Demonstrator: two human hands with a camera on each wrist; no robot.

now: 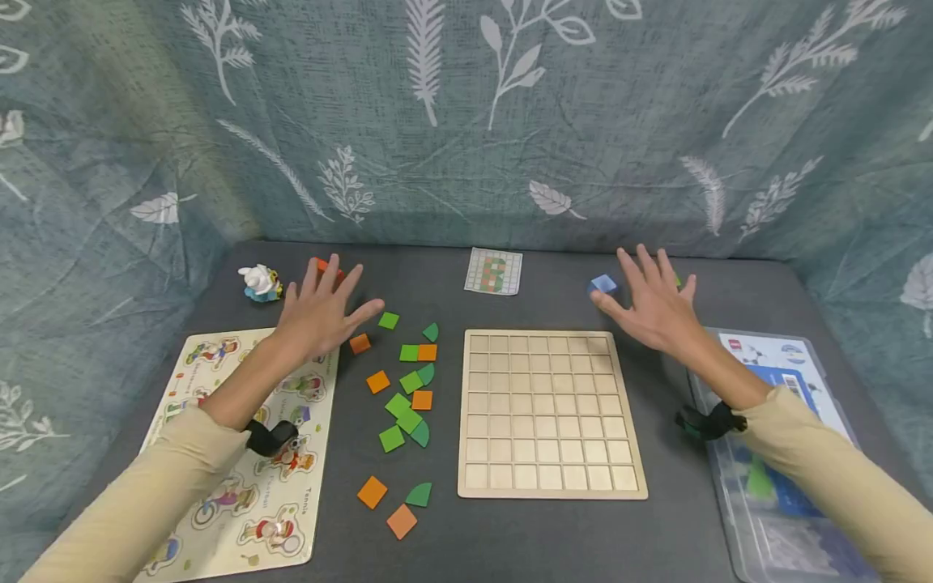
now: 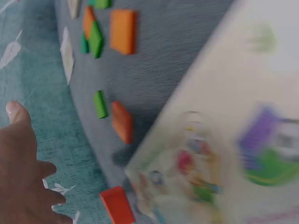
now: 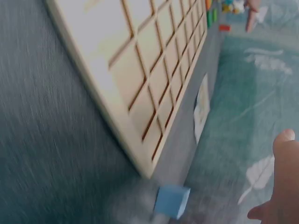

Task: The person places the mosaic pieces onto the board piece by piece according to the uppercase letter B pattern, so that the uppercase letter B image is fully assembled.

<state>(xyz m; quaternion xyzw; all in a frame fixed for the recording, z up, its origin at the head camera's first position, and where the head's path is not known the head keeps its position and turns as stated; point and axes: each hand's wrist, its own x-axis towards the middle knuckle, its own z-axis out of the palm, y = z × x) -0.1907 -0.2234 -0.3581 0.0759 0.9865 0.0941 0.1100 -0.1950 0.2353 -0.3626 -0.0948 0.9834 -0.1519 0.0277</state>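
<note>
My left hand (image 1: 318,314) hovers with spread fingers over the top corner of a picture puzzle board (image 1: 251,486). A red block (image 1: 321,265) shows partly behind its fingertips, and an orange tile (image 1: 360,344) lies near the thumb. On the other side my right hand (image 1: 653,306) is likewise spread and holds nothing. Its thumb is beside a blue block (image 1: 602,283); a bit of green (image 1: 678,280) peeks out behind the fingers. Between the hands lies a wooden grid board (image 1: 550,413) with bare square cells. Green and orange tiles (image 1: 411,380) are scattered left of it.
A small printed grid card (image 1: 493,271) lies at the back, by the patterned curtain (image 1: 452,178). A white and blue figurine (image 1: 261,282) stands at back left. At right, under my forearm, is a clear plastic case (image 1: 743,502). Dark straps (image 1: 271,438) circle both wrists.
</note>
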